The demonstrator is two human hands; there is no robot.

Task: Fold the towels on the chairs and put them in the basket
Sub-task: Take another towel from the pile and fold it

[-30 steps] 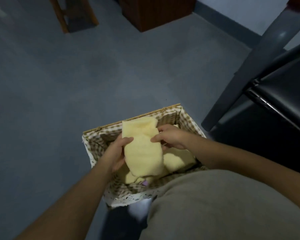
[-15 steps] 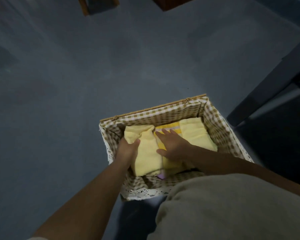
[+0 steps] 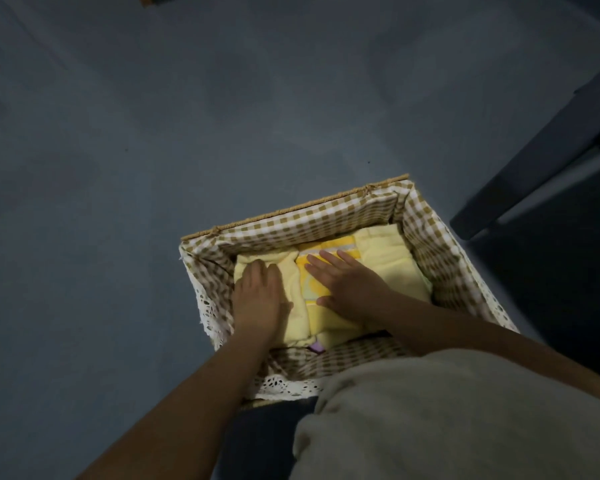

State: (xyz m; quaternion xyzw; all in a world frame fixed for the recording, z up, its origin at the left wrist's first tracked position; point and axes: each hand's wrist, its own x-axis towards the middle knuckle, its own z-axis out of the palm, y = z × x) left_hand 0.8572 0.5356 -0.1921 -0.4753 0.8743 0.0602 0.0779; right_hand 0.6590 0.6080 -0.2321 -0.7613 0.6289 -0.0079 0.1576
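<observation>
A dim room with a plain blue-grey floor [image 3: 153,168], seen from above by a person looking down at their own arms. A rectangular woven basket [image 3: 291,213] sits on the floor just in front of them. It is lined with brown and white checked cloth, with white lace trim folded over the rim.

Folded yellow towels lie flat inside the basket, side by side. A pale yellow towel [image 3: 297,306] is on the left, a brighter patterned towel [image 3: 338,245] is in the middle, and another pale towel [image 3: 388,256] is on the right, reaching the far wall.

The left hand [image 3: 257,299] lies palm down on the left towel, fingers straight and close together, gripping nothing. The right hand [image 3: 350,285] lies palm down on the patterned towel, fingers straight and slightly spread, thumb out to the side, also gripping nothing.

A scrap of purple cloth [image 3: 316,347] peeks out from under the towels at the near wall. A dark chair leg [image 3: 534,161] slants across the right side. The person's grey shirt [image 3: 447,417] fills the near right corner.
</observation>
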